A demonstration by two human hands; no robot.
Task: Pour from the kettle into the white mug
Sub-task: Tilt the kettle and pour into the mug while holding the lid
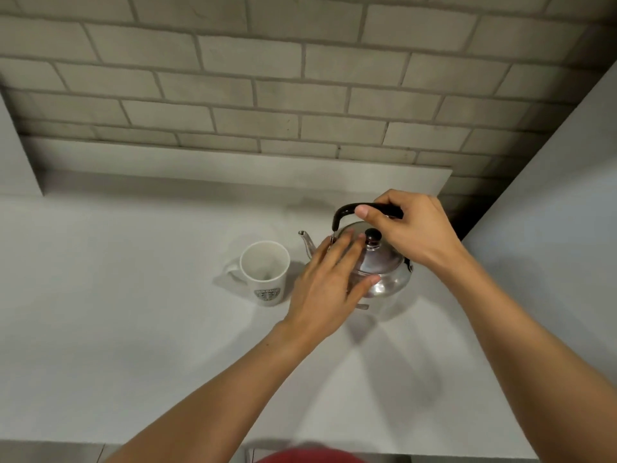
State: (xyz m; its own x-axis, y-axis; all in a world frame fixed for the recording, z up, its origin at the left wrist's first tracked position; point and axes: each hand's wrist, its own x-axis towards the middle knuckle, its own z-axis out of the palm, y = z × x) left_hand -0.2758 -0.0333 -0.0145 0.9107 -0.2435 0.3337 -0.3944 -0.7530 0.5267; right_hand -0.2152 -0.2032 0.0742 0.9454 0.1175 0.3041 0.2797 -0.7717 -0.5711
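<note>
Shiny steel kettle point(384, 265) centre-right on pale grey counter point(133, 329), beside white printed mug point(265, 274). Right hand point(410, 228) closed round black handle point(347, 210); left hand point(329, 282) open, flat on lid. Grey brick wall point(267, 78) across upper frame.

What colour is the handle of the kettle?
Black; the handle shows best in the head view, above the silver kettle.

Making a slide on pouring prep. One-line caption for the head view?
Right hand grips the kettle handle, left hand steadies its lid beside the white mug.
</note>
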